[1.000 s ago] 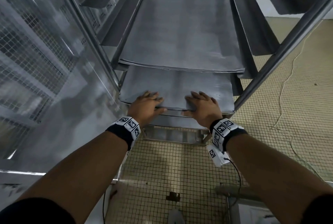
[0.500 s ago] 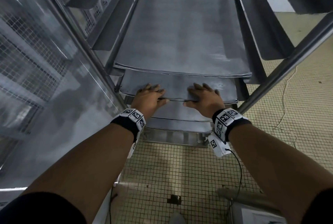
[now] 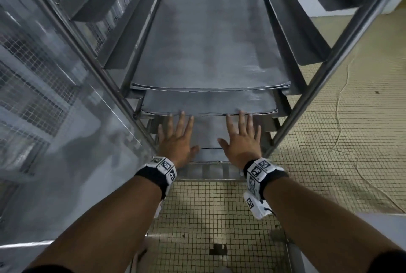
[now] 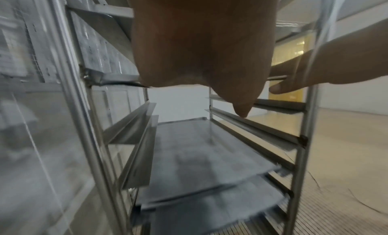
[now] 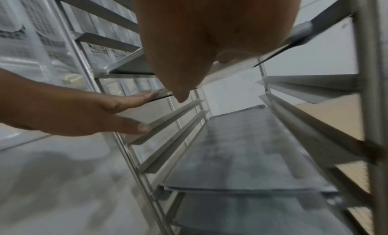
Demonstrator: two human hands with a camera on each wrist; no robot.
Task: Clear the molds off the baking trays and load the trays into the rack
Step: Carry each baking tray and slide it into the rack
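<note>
A metal rack (image 3: pixel 329 60) holds several flat grey baking trays on its side rails. The top tray (image 3: pixel 208 40) sits fully in. The tray one level below (image 3: pixel 208 102) has its front edge at my fingertips. My left hand (image 3: pixel 176 138) and right hand (image 3: pixel 241 138) lie side by side with straight, spread fingers touching that front edge and hold nothing. More trays (image 3: pixel 206 136) lie lower, partly hidden under my hands. The right wrist view shows my left hand (image 5: pixel 88 109) with its fingers flat against the tray's edge (image 5: pixel 162 91). No molds are in view.
Empty angled rails (image 3: pixel 292 26) line the rack above the top tray. A shiny metal wall with mesh panels (image 3: pixel 33 75) stands close on the left. Small-tiled floor (image 3: pixel 219 207) lies under me, with a thin cable (image 3: pixel 339 108) on it to the right.
The tray has slid deeper into the rack, under the top tray. My fingers, which curled over its front edge, now lie straight against that edge.
</note>
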